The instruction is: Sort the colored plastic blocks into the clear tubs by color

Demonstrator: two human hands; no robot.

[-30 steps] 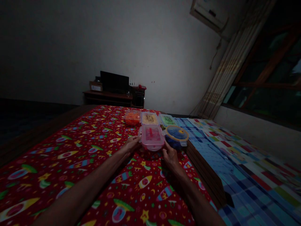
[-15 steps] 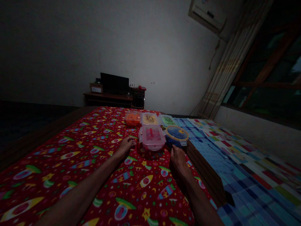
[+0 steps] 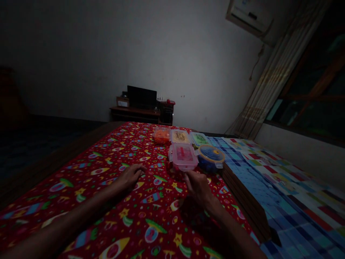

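Note:
My left hand [image 3: 132, 176] rests low over the red patterned cloth, left of the food boxes; its fingers are loosely bent, with nothing seen in them. My right hand [image 3: 198, 185] is at the front of a pink-lidded square food container [image 3: 183, 155], fingers curled together near its front edge. Anything in those fingers is hidden. Beside the pink one, to the right, stands a round blue container [image 3: 211, 154] with a yellow-rimmed lid. Behind them sit an orange box [image 3: 161, 136], a clear-lidded box with yellowish contents [image 3: 180, 137] and a green one [image 3: 199, 139].
The red cloth [image 3: 151, 201] covers the surface under both arms. A dark wooden strip [image 3: 244, 203] runs along its right side, beside a blue checked cloth [image 3: 258, 187]. A desk with a monitor [image 3: 142, 97] stands by the far wall. The room is dim.
My right hand has moved left, from the round blue container to the front of the pink one. My left hand has drawn back leftward from the boxes. The view has turned slightly left.

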